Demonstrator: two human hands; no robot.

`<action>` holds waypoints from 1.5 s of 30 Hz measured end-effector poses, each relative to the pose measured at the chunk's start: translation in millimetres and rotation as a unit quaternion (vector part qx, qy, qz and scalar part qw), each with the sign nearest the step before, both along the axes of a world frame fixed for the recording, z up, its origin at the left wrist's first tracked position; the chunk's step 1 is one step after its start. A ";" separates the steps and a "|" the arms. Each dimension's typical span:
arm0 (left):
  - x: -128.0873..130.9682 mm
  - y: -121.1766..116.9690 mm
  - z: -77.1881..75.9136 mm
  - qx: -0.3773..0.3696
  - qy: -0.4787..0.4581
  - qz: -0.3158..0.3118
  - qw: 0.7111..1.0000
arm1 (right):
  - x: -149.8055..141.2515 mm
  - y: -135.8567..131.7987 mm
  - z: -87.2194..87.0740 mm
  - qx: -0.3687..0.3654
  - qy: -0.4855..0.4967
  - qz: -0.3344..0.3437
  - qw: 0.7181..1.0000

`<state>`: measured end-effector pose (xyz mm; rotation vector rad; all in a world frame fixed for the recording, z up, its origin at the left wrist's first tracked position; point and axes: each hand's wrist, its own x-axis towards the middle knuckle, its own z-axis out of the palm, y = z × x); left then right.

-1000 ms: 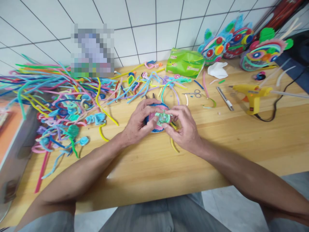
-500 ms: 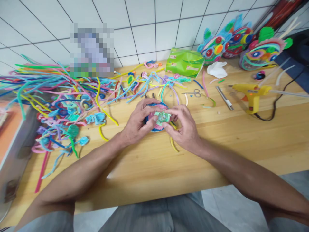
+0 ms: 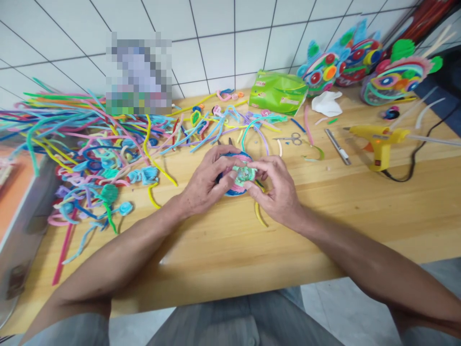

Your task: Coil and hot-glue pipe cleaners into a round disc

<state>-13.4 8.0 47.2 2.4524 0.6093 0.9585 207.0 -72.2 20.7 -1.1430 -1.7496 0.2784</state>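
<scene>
Between both hands, above the middle of the table, is a round pipe-cleaner craft piece (image 3: 236, 193) with a blue rim, a pink ring and a pale green centre (image 3: 246, 174). My left hand (image 3: 206, 182) grips its left side, the thumb pressing at the edge of the green centre. From the right, my right hand (image 3: 280, 191) pinches the green part between thumb and forefinger. Fingers hide much of the piece's rim. A yellow pipe cleaner (image 3: 260, 216) pokes out below my right hand. Two dark pointed tips (image 3: 229, 142) show just behind my left hand; their tool is mostly hidden.
Tangled pipe cleaners (image 3: 97, 166) cover the left side. Small scissors (image 3: 293, 139), a utility knife (image 3: 337, 146) and a yellow glue gun (image 3: 382, 144) with a black cord lie right. Behind are a green packet (image 3: 277, 91), white tissue (image 3: 327, 104) and decorated animal-face crafts (image 3: 391, 81).
Both hands stay on the craft piece with almost the same grip. The whole view has shifted very slightly.
</scene>
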 end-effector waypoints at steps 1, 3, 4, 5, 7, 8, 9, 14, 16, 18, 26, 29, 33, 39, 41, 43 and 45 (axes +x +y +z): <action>-0.1 0.2 0.4 0.001 -0.001 -0.002 1.000 | 0.3 0.0 0.0 0.002 0.000 0.001 1.000; -0.5 1.0 1.0 0.005 -0.005 -0.009 1.000 | 0.4 0.0 0.0 0.012 0.001 0.005 1.000; -0.7 1.7 1.3 0.006 -0.004 -0.012 1.000 | 0.4 0.0 0.1 0.016 0.001 0.007 1.000; -1.0 2.4 1.6 0.004 -0.002 -0.012 1.000 | 0.2 -0.2 0.2 0.017 0.000 0.007 1.000; -2.0 4.2 2.1 -0.004 0.002 -0.011 1.000 | -0.1 -0.6 0.4 0.012 -0.001 0.007 1.000; -2.7 5.2 2.4 -0.009 0.000 -0.013 1.000 | -0.1 -0.8 0.5 0.009 0.000 0.007 1.000; -3.6 6.1 2.7 -0.015 -0.005 -0.016 1.000 | -0.2 -1.0 0.4 0.005 0.001 0.008 1.000; -7.4 9.2 5.1 -0.073 -0.033 -0.026 0.996 | -0.1 -1.1 -0.9 0.006 0.005 0.011 1.000; -7.9 10.2 6.3 -0.104 -0.036 -0.018 0.994 | -0.5 -1.3 -1.5 0.012 0.008 0.013 1.000; -7.6 11.2 6.8 -0.137 -0.025 -0.014 0.990 | -1.0 -1.9 -1.9 0.012 0.008 0.013 1.000; -1.9 1.1 -8.4 -0.178 -0.062 0.040 0.981 | 5.9 0.7 2.6 0.029 -0.028 0.027 0.999; 0.4 -7.5 -14.4 -0.133 -0.077 0.066 0.986 | 11.3 5.0 5.6 0.055 -0.050 0.040 0.996; -0.6 -7.1 -8.9 -0.056 -0.050 0.021 0.997 | 13.9 7.4 7.9 0.074 -0.062 0.070 0.993; -5.8 6.2 3.7 -0.036 -0.031 -0.095 0.994 | 13.1 6.3 7.8 0.083 -0.067 0.076 0.991; -6.4 7.6 4.9 -0.031 -0.023 -0.115 0.993 | 12.8 6.3 7.6 0.085 -0.063 0.075 0.992; -6.7 7.5 4.7 -0.024 -0.025 -0.123 0.992 | 12.5 6.1 7.9 0.086 -0.061 0.074 0.992; -7.1 6.7 3.4 -0.016 -0.031 -0.120 0.992 | 12.3 5.8 8.7 0.084 -0.060 0.070 0.992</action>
